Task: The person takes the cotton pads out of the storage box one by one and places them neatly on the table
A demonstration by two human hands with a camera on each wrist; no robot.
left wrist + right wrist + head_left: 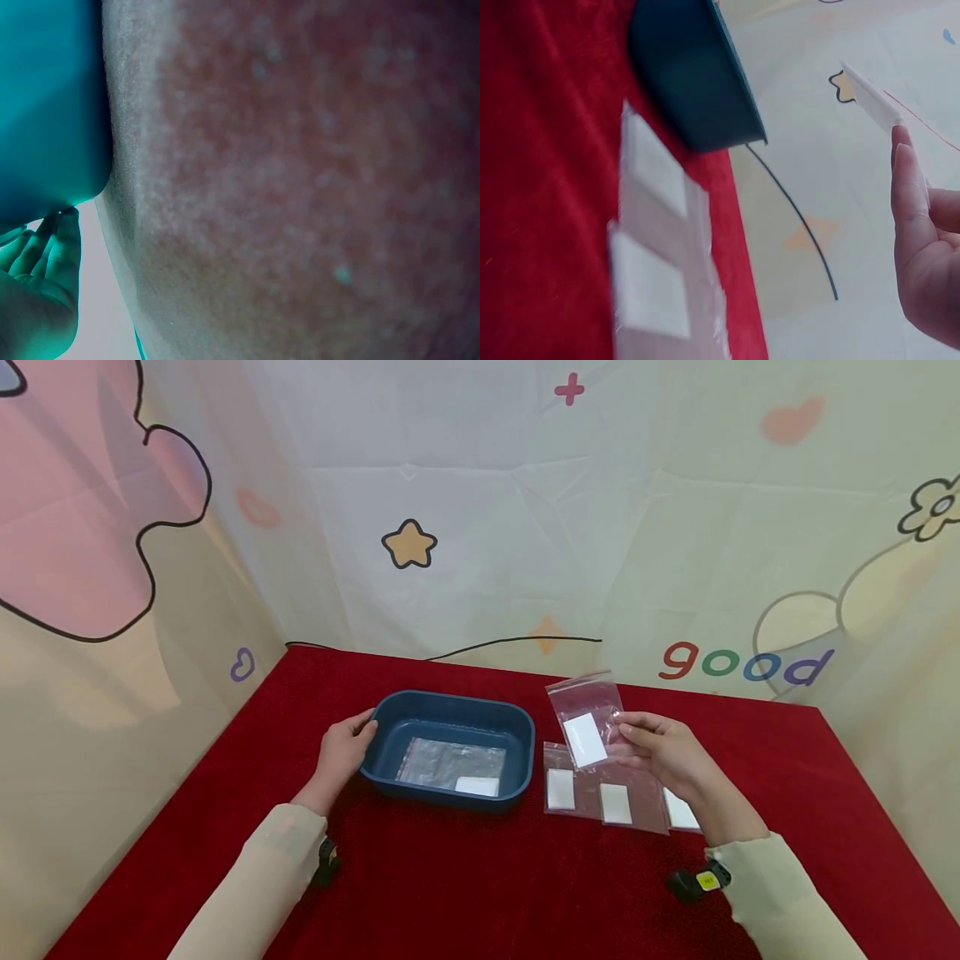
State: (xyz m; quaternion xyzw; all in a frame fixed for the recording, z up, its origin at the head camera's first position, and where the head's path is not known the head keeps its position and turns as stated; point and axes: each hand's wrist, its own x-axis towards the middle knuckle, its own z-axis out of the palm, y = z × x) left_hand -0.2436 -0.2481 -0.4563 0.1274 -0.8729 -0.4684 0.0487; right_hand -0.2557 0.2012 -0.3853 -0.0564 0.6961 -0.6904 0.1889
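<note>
My left hand [343, 756] holds the left rim of a dark blue plastic basin [465, 708], thumb at the rim and fingers along the outside. In the left wrist view its fingertips touch the basin's outer wall [52, 105]. Inside the basin lies a clear zip-lock bag [442, 762] with a white card [477, 786]. My right hand [671, 753] pinches another clear zip-lock bag [588, 697] by its side, raised above the table. A white card [585, 740] shows in it. Below this hand, several similar bags [648, 810] lie in an overlapping row, right of the basin.
Red cloth [450, 885] covers the table. Behind it hangs a pale printed curtain [487, 552], with more cloth at both sides. A dark band with a device [326, 860] is on the left wrist, and another device [697, 883] on the right.
</note>
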